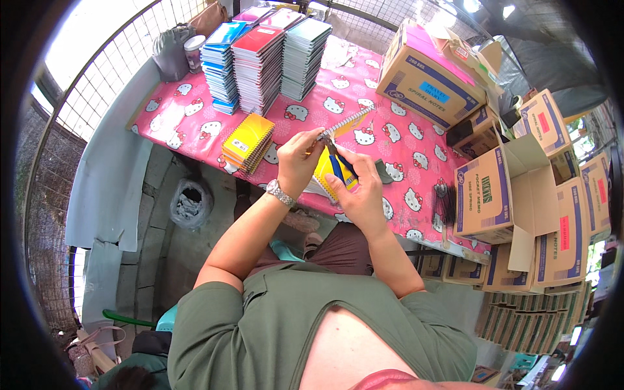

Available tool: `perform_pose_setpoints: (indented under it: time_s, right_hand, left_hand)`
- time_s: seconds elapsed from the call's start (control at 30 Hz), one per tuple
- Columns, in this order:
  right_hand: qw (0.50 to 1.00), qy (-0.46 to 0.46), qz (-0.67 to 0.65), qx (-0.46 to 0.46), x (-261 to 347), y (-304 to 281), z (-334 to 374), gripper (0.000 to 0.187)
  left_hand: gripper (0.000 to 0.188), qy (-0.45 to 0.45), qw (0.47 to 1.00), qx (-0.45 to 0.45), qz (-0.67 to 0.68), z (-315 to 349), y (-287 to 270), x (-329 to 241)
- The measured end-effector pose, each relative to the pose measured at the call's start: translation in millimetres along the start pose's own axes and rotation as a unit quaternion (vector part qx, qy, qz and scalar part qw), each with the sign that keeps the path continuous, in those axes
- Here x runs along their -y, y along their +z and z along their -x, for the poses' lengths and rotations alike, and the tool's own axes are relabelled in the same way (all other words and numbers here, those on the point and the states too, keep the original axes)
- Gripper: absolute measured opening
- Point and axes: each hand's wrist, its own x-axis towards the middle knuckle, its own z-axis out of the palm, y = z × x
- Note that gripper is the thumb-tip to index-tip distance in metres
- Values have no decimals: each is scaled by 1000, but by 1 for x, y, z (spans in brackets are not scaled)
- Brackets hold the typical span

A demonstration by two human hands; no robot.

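Note:
My left hand point(300, 161), with a watch on its wrist, is closed on the near end of a spiral notebook point(354, 121). The notebook is tilted, with its wire coil uppermost. My right hand point(363, 192) is wrapped round blue-handled pliers point(335, 162). The pliers' jaws are at the coil's end, close to my left fingertips; whether they grip the wire I cannot tell. Below my hands, at the table's near edge, lie yellow notebooks point(324, 174), partly hidden by my hands. Left of my left hand sits a short stack of yellow spiral notebooks point(248, 140).
The table has a pink patterned cover point(416, 153). Tall piles of notebooks, blue point(224, 65), red-topped point(259, 71) and pale green point(305, 58), stand at the back left. Cardboard boxes include a closed one point(429, 81) and an open one point(484, 192). A lined bin point(190, 203) is on the floor.

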Motion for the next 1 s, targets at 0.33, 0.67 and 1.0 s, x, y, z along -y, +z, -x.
perform_pose_setpoints:
  time_s: [0.33,0.67,1.0]
  right_hand:
    - [848,295,-406,170,-4,-23,-9,37]
    - [969,203,143,-12,-192,-44,91,49]
    - [735,338,566,-161,-301,-173,116,37]
  left_hand:
    - [32,68,996,5,-60,-3,-20,-16]
    - [21,-308,921,-19,-237,-37,-143,138]
    - [46,176,891,275,-317,-18,-96,49]
